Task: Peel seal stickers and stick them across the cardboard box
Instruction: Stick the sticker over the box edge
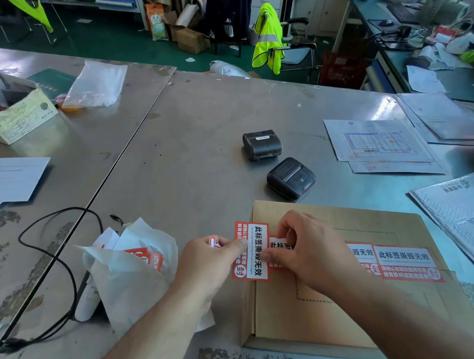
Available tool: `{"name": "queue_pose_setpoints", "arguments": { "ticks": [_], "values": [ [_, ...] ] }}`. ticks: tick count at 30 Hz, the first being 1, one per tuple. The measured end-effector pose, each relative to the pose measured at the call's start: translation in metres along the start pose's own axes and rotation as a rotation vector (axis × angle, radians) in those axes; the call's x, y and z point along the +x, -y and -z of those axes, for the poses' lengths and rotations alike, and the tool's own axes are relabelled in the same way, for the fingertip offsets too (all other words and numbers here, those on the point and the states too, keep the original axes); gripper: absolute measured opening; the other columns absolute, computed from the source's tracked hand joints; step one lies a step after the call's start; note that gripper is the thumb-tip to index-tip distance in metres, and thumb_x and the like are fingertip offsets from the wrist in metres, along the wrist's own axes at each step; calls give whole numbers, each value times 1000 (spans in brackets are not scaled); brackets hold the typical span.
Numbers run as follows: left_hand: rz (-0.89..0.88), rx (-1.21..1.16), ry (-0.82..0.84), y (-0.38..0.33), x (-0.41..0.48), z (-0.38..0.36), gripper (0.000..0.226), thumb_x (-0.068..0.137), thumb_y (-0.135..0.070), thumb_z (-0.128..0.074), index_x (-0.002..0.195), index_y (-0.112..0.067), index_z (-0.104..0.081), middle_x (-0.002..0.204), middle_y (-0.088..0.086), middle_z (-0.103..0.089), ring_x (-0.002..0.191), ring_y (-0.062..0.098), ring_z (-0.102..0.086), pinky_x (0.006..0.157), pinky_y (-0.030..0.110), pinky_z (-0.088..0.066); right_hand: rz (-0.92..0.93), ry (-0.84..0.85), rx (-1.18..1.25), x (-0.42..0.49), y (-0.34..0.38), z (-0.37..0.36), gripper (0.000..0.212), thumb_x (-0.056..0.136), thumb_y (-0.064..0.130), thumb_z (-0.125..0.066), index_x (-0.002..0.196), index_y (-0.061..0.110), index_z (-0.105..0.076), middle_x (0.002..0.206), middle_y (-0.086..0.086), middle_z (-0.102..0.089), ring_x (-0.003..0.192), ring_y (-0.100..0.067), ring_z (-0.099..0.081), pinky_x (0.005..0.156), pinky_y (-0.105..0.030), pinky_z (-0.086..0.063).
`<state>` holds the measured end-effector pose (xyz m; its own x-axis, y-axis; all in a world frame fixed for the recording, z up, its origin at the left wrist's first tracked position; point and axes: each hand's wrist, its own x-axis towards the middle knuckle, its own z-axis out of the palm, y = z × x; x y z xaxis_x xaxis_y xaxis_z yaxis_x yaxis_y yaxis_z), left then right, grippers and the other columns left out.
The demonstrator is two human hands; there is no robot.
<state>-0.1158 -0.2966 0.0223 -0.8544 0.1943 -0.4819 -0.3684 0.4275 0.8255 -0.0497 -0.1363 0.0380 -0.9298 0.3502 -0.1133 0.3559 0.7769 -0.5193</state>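
a red-and-white seal sticker (251, 252) is pinched between the left hand (208, 263) and right hand (308, 253), each grip clamped on it, at the left edge of the cardboard box (336, 318) on the counter (195, 154). applied stickers (402, 262) are already seen across the lid; this one is judged still to be pressed down.
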Motion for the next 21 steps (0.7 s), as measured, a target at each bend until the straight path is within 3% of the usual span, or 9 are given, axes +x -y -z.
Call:
{"name": "queue_pose_setpoints", "arguments": {
  "ticks": [10,14,21],
  "values": [
    [-42,29,-21,4,2,-3,30,87,-43,-68,76,-15,-72,76,-6,-76,69,8,-72,60,17,-47,-105,4,-26,12,6,3,35,83,48,-74,78,21,-53,68,14,-55,58,0,-51,48,-15,-31],
    [-44,10,-5,7,4,-3,31,86,-45,-68,75,-16,-71,77,-5,-77,71,9,-73,63,19,-48,-167,-15,-59,19,10,0,39,86,56,-67,76,22,-51,67,10,-64,60,-3,-61,50,-19,-43],
    [-51,-28,11,12,9,-4,29,86,-46,-67,77,-19,-72,79,-5,-77,75,9,-73,66,20,-49,-192,-50,-94,22,12,-2,41,89,59,-60,75,22,-51,65,10,-63,56,-1,-59,47,-18,-37]
  ]
}}
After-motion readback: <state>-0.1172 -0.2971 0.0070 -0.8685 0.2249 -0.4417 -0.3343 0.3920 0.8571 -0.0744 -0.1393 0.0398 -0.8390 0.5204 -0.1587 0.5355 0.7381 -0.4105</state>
